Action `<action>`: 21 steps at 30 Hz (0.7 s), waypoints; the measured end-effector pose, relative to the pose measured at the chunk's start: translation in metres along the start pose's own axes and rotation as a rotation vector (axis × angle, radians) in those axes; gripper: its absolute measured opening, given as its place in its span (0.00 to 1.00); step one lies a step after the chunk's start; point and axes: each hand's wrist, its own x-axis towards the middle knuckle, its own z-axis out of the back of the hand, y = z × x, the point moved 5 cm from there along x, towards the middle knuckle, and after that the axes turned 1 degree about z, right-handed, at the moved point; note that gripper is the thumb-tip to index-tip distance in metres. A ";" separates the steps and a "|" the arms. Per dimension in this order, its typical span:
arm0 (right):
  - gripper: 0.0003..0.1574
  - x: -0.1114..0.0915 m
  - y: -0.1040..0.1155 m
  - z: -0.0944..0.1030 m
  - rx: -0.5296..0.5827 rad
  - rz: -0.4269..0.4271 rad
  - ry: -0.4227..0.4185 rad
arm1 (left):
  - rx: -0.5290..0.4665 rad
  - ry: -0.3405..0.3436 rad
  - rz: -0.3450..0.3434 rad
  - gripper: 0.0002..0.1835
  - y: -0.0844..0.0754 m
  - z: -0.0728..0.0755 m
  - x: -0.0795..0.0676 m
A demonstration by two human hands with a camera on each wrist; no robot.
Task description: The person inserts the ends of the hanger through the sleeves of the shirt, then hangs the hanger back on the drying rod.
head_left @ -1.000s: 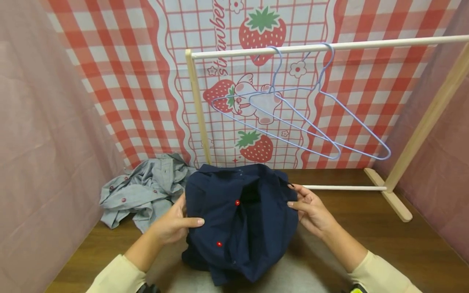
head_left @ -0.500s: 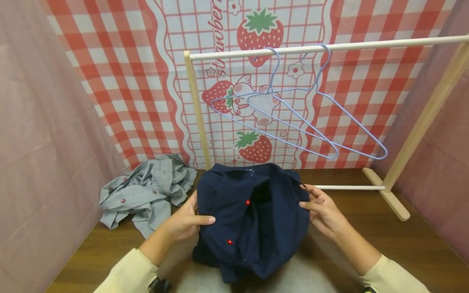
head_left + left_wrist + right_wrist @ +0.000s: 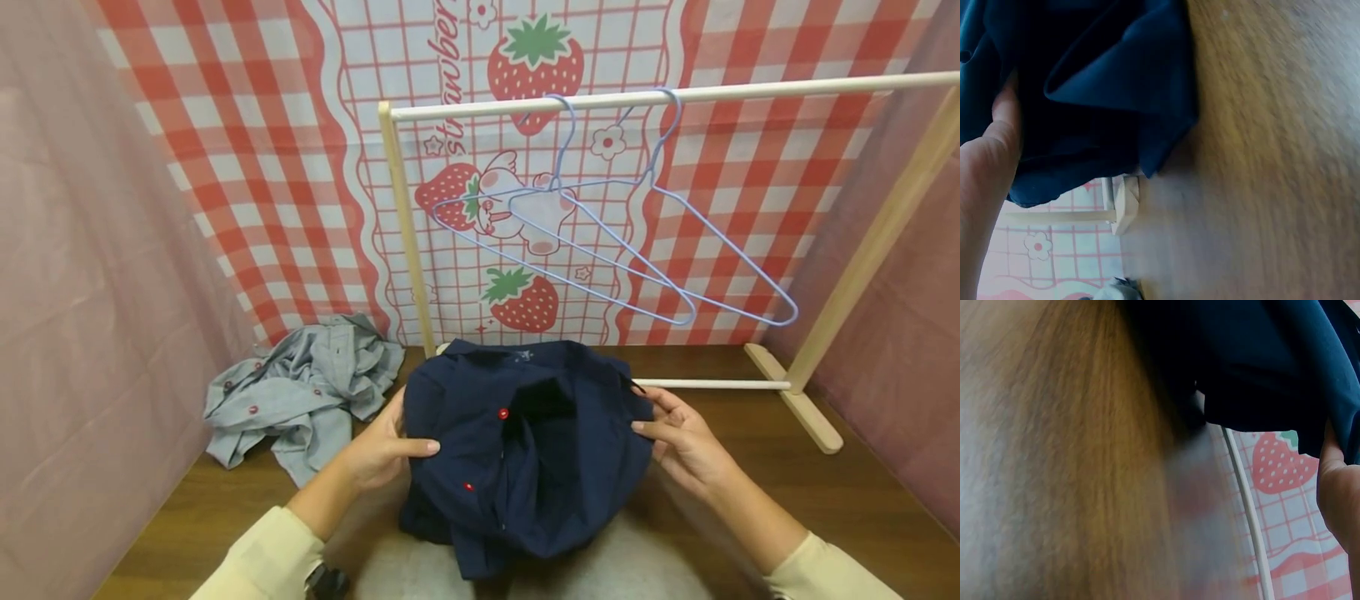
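Note:
Both hands hold up a dark navy shirt (image 3: 457, 425) with red buttons, its front gaping between them and its collar at the far end. The left hand (image 3: 382, 446) grips the shirt's left side, thumb on top and the other fingers hidden beneath the cloth. On the right side, the right hand (image 3: 686, 437) pinches the fabric edge between thumb and fingers. In the left wrist view the navy cloth (image 3: 1129, 69) hangs in folds over the wooden table. The right wrist view has the navy cloth (image 3: 1254, 369) draping from the right hand (image 3: 1338, 494).
A crumpled grey shirt (image 3: 300, 392) with dark red buttons lies at the left. Behind stands a wooden clothes rack (image 3: 870, 242) with two blue wire hangers (image 3: 720, 237) on its white rail (image 3: 787, 87). A strawberry-print cloth (image 3: 285, 167) covers the back; pink curtains flank the wooden table (image 3: 847, 517).
The navy shirt has moved to the right with both hands. The right hand has drawn its side outward, and the front opening gapes wider.

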 end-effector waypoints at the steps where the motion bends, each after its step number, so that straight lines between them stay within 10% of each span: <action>1: 0.32 -0.001 0.000 0.001 -0.006 -0.005 -0.002 | 0.002 -0.006 0.002 0.53 0.001 0.001 0.000; 10: 0.28 -0.006 -0.007 0.011 -0.053 -0.112 -0.001 | 0.047 -0.120 0.157 0.50 0.007 0.012 -0.005; 21: 0.23 -0.010 -0.022 0.022 -0.406 -0.341 -0.168 | 0.243 -0.306 0.258 0.49 0.014 0.024 -0.012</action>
